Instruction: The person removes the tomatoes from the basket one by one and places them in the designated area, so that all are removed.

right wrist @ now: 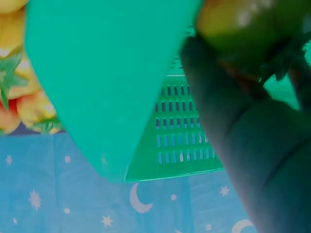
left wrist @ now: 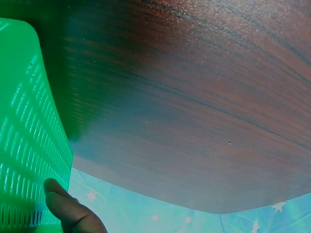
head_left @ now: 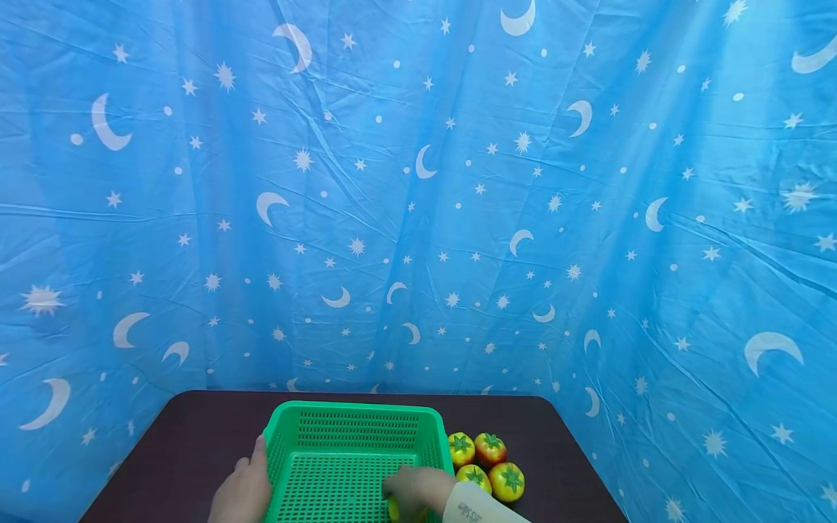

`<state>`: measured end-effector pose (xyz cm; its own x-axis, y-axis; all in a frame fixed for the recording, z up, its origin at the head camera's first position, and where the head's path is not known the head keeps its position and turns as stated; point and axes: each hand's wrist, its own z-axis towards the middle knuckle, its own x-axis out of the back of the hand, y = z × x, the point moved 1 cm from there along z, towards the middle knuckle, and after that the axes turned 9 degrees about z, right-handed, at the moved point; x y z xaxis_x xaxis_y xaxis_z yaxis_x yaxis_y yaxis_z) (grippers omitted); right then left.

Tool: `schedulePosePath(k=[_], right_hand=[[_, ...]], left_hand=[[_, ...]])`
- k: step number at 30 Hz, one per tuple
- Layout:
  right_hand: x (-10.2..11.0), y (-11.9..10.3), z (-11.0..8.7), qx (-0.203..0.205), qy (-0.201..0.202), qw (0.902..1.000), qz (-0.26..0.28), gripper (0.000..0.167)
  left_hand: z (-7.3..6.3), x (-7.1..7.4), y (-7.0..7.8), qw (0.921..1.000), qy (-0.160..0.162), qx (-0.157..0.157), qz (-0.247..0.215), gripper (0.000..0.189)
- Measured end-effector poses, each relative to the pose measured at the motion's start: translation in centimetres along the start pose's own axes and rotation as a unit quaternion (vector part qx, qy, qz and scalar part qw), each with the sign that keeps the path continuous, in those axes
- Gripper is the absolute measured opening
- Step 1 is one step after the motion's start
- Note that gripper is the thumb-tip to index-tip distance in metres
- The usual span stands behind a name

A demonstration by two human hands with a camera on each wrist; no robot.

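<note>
A green plastic basket (head_left: pixel 353 407) with slotted walls stands on the dark table. At its left side, my left hand (head_left: pixel 242 490) rests against the outside of the wall; the left wrist view shows fingers (left wrist: pixel 68 206) touching the slots. My right hand (head_left: pixel 418 490) reaches over the right rim into the basket and grips a yellow-green tomato (right wrist: pixel 248 34) with a green leafy top. Fingers and the frame edge hide part of that tomato. Just outside the right wall sit several red-and-yellow tomatoes (head_left: pixel 506 481), close together.
The dark wood-grain table (head_left: pixel 556 457) has rounded far corners. A blue curtain (head_left: pixel 418 218) with white moons and stars hangs behind and beside it. The basket's right wall lies between the right hand and the loose tomatoes.
</note>
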<state>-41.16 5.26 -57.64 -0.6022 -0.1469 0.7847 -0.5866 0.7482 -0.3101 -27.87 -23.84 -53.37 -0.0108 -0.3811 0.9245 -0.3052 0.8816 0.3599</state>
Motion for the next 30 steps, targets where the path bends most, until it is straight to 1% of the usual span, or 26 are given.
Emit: schedulePosePath(k=[3, 5, 7, 9, 11, 12, 14, 17, 19, 23, 26, 30], right_hand=[[1.8, -3.1, -2.8, -0.018, 0.024, 0.9994, 0.014, 0.043], [2.9, -4.8, -4.7, -0.022, 0.034, 0.9987, 0.032, 0.043], [3.8, -5.9, -6.3, -0.016, 0.051, 0.9967, 0.061, 0.047], [4.3, -6.3, -7.2, -0.005, 0.059, 0.9955, 0.074, 0.051], [4.7, -6.6, -8.1, 0.007, 0.065, 0.9941, 0.086, 0.054], [4.9, -6.7, -8.4, 0.012, 0.075, 0.9926, 0.095, 0.056], [5.1, -6.7, -9.1, 0.023, 0.086, 0.9915, 0.095, 0.057], [5.5, -7.0, -10.4, 0.032, 0.116, 0.986, 0.115, 0.057], [5.7, -6.9, -11.1, 0.038, 0.137, 0.9814, 0.13, 0.056], [6.0, -6.4, -12.0, 0.054, 0.167, 0.9683, 0.178, 0.054], [6.0, -5.9, -12.4, 0.068, 0.182, 0.9594, 0.204, 0.05], [5.7, -5.4, -12.7, 0.085, 0.196, 0.9506, 0.226, 0.048]], left_hand=[[0.0, 0.0, 0.0, 1.0, 0.0, 0.0, 0.001, 0.058], [0.0, 0.1, 0.1, 1.0, 0.0, 0.001, 0.001, 0.058], [-0.1, 0.1, 0.1, 1.0, 0.002, 0.0, -0.001, 0.058], [-0.1, 0.1, 0.2, 1.0, 0.001, 0.0, -0.003, 0.058], [-0.1, 0.1, 0.2, 1.0, -0.002, 0.001, -0.003, 0.06], [-0.1, 0.1, 0.2, 1.0, -0.004, 0.002, -0.003, 0.06], [-0.1, 0.1, 0.2, 0.9999, -0.009, 0.005, 0.0, 0.061], [0.0, 0.1, 0.2, 0.9999, -0.014, 0.008, 0.002, 0.062], [0.0, 0.1, 0.2, 0.9999, -0.013, 0.008, 0.002, 0.062], [0.0, 0.1, 0.1, 0.9999, -0.009, 0.005, -0.003, 0.061], [0.0, 0.0, 0.1, 1.0, -0.008, 0.004, -0.003, 0.061], [0.0, 0.0, 0.1, 0.9999, -0.01, 0.007, -0.002, 0.061]])
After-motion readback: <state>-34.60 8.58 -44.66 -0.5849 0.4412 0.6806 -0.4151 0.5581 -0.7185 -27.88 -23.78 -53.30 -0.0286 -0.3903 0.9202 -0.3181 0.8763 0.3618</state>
